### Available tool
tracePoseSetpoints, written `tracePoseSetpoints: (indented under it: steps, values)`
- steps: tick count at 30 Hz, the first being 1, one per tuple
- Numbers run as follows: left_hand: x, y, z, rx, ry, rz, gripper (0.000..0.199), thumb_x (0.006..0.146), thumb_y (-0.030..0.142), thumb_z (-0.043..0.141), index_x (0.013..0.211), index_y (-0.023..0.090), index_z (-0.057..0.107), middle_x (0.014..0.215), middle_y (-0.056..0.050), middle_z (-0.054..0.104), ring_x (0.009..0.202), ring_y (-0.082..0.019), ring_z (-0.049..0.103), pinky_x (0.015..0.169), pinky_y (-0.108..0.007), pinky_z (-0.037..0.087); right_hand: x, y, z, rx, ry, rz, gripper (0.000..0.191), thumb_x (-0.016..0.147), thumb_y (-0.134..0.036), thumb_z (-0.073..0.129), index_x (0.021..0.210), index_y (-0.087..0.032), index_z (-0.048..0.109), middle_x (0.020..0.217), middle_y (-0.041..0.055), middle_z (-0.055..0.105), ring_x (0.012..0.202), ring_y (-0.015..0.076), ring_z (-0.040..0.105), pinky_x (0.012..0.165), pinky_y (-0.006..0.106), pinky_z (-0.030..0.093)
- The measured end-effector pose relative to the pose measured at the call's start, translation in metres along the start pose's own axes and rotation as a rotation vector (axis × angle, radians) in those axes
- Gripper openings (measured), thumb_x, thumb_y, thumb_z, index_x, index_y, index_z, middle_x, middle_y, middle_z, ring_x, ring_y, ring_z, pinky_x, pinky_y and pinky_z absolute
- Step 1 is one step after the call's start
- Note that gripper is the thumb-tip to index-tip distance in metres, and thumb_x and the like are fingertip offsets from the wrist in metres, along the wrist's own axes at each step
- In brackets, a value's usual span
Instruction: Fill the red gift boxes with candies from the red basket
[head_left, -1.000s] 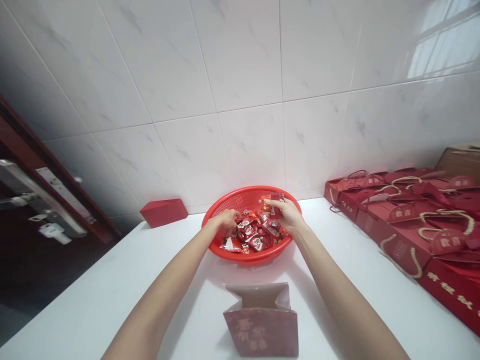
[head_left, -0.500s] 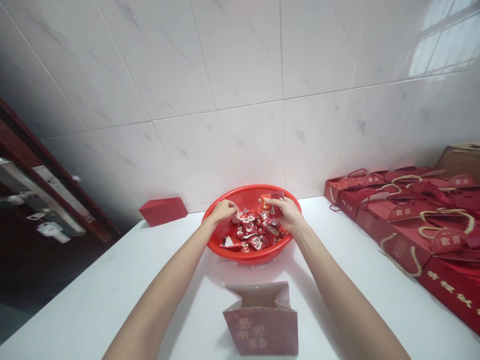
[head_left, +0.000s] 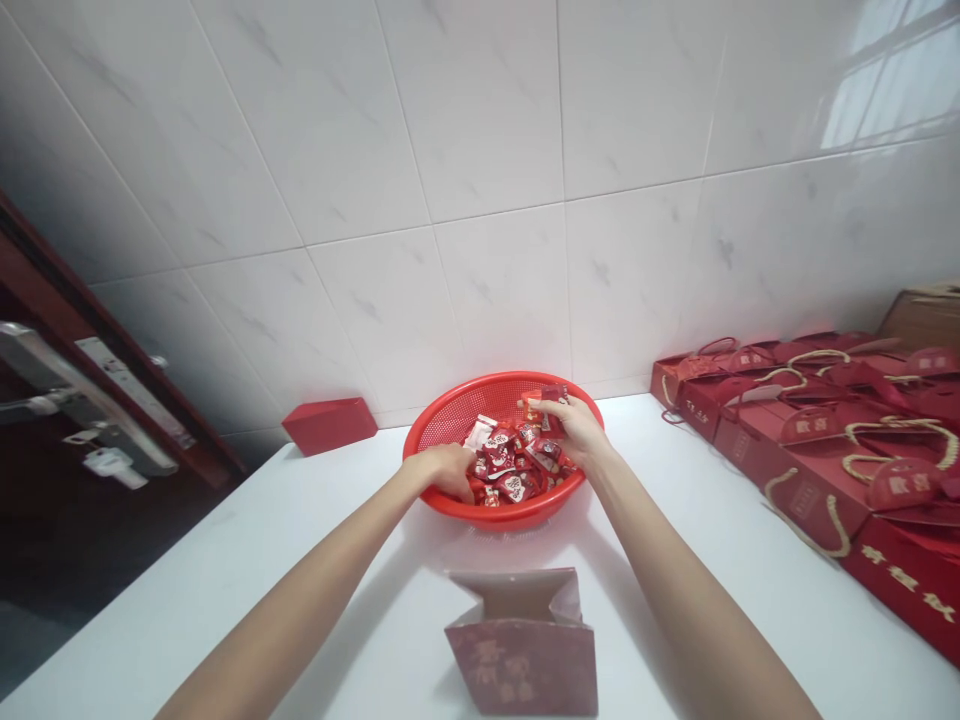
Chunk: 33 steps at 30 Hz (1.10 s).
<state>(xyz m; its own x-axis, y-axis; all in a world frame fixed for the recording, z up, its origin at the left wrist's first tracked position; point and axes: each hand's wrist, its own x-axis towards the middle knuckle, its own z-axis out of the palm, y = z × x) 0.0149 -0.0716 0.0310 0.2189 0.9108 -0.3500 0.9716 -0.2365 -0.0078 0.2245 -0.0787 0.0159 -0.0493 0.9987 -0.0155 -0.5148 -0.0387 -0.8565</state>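
Note:
A red plastic basket [head_left: 504,519] holds a heap of red-wrapped candies [head_left: 517,486]. Down at the basket's left side, my left hand [head_left: 447,469] reaches into the heap, its fingertips hidden among the wrappers; whether it grips one cannot be made out. My right hand [head_left: 574,425], over the basket's right side, is closed on red candy packets [head_left: 555,396]. A pale pink packet [head_left: 481,432] lies just beyond my left hand. Nearer to me, an open dusky-red paper box [head_left: 525,665] with faint printed characters stands upright on the white table [head_left: 360,540].
Red gift boxes with rope handles [head_left: 806,440] crowd the table's right side. A small red box [head_left: 330,425] sits at the back left against the tiled wall [head_left: 495,290]. At far left is a dark door with a metal lock [head_left: 112,465]. Brown cardboard [head_left: 926,325] shows at far right.
My left hand has moved from the basket's back left down toward its front left, into the candies. The pale pink packet now lies uncovered on the heap. My right hand stays nearly still.

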Motion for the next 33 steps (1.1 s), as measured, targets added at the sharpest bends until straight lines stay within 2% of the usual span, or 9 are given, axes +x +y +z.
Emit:
tracePoseSetpoints:
  steps: [2, 5, 7, 10, 13, 18, 22, 27, 33]
  values:
    - [-0.002, 0.003, 0.002, 0.048, 0.090, -0.015, 0.030, 0.060, 0.022, 0.079, 0.089, 0.020, 0.073, 0.097, -0.011, 0.073, 0.091, -0.032, 0.069, 0.072, -0.032, 0.050, -0.001, 0.000, 0.000, -0.002, -0.001, 0.001, 0.018, 0.056, -0.019, 0.082, 0.071, -0.017, 0.074, 0.087, 0.0085, 0.079, 0.068, 0.0163, 0.065, 0.047, 0.022, 0.048]
    - [-0.004, 0.006, -0.002, 0.098, 0.278, -0.030, 0.029, 0.074, 0.018, 0.067, 0.102, 0.016, 0.070, 0.121, -0.021, 0.065, 0.120, -0.040, 0.058, 0.093, -0.042, 0.047, -0.002, 0.000, 0.001, -0.003, 0.005, 0.004, 0.018, 0.056, -0.018, 0.082, 0.072, -0.017, 0.072, 0.082, 0.0068, 0.078, 0.065, 0.0160, 0.064, 0.045, 0.023, 0.047]
    - [-0.005, 0.008, -0.005, 0.102, 0.320, 0.001, 0.026, 0.079, 0.023, 0.065, 0.104, 0.017, 0.069, 0.123, -0.020, 0.064, 0.120, -0.038, 0.058, 0.094, -0.041, 0.046, -0.002, 0.000, 0.001, -0.006, 0.006, 0.007, 0.019, 0.056, -0.017, 0.082, 0.072, -0.017, 0.073, 0.080, 0.0065, 0.077, 0.063, 0.0158, 0.063, 0.044, 0.023, 0.046]
    - [-0.004, 0.012, -0.001, 0.032, 0.104, 0.131, 0.023, 0.071, 0.036, 0.075, 0.089, 0.023, 0.071, 0.098, -0.009, 0.072, 0.091, -0.029, 0.067, 0.072, -0.031, 0.049, -0.002, -0.001, 0.001, -0.016, 0.006, 0.009, 0.018, 0.057, -0.017, 0.082, 0.073, -0.016, 0.074, 0.083, 0.0076, 0.078, 0.062, 0.0152, 0.063, 0.045, 0.023, 0.046]
    - [0.001, 0.017, 0.011, -0.045, -0.072, 0.203, 0.023, 0.061, 0.034, 0.080, 0.078, 0.023, 0.069, 0.081, -0.006, 0.071, 0.074, -0.026, 0.066, 0.061, -0.029, 0.046, -0.003, -0.002, 0.002, -0.025, 0.009, 0.006, 0.016, 0.057, -0.017, 0.081, 0.072, -0.016, 0.074, 0.084, 0.0080, 0.078, 0.066, 0.0156, 0.064, 0.047, 0.022, 0.048]
    - [0.015, 0.014, 0.018, -0.113, 0.034, 0.210, 0.007, 0.066, 0.018, 0.071, 0.070, 0.021, 0.065, 0.076, -0.006, 0.069, 0.078, -0.026, 0.066, 0.068, -0.029, 0.048, -0.003, -0.001, 0.002, -0.037, 0.003, 0.005, 0.016, 0.058, -0.019, 0.082, 0.072, -0.017, 0.074, 0.084, 0.0075, 0.078, 0.070, 0.0169, 0.065, 0.048, 0.023, 0.048]
    - [0.025, 0.007, 0.014, -0.202, 0.115, 0.198, 0.006, 0.071, 0.013, 0.063, 0.071, 0.019, 0.066, 0.081, -0.005, 0.072, 0.085, -0.024, 0.066, 0.077, -0.028, 0.049, -0.002, 0.000, 0.002, -0.027, -0.016, -0.005, 0.018, 0.057, -0.019, 0.083, 0.071, -0.017, 0.072, 0.085, 0.0079, 0.078, 0.067, 0.0166, 0.065, 0.047, 0.023, 0.047]
    - [0.029, 0.004, 0.014, -0.340, 0.102, 0.165, 0.017, 0.079, 0.015, 0.051, 0.074, 0.018, 0.068, 0.075, -0.004, 0.074, 0.075, -0.020, 0.069, 0.067, -0.024, 0.051, -0.003, -0.001, 0.003, -0.024, -0.025, 0.005, 0.014, 0.059, -0.017, 0.081, 0.070, -0.016, 0.072, 0.089, 0.0088, 0.079, 0.063, 0.0151, 0.064, 0.046, 0.023, 0.046]
    - [0.027, 0.004, 0.012, -0.353, 0.140, 0.116, 0.022, 0.075, 0.012, 0.049, 0.066, 0.017, 0.069, 0.070, -0.003, 0.074, 0.071, -0.019, 0.069, 0.062, -0.022, 0.049, -0.002, -0.001, 0.003, -0.005, -0.023, -0.011, 0.014, 0.057, -0.016, 0.081, 0.068, -0.016, 0.072, 0.082, 0.0075, 0.078, 0.062, 0.0146, 0.063, 0.046, 0.023, 0.047]
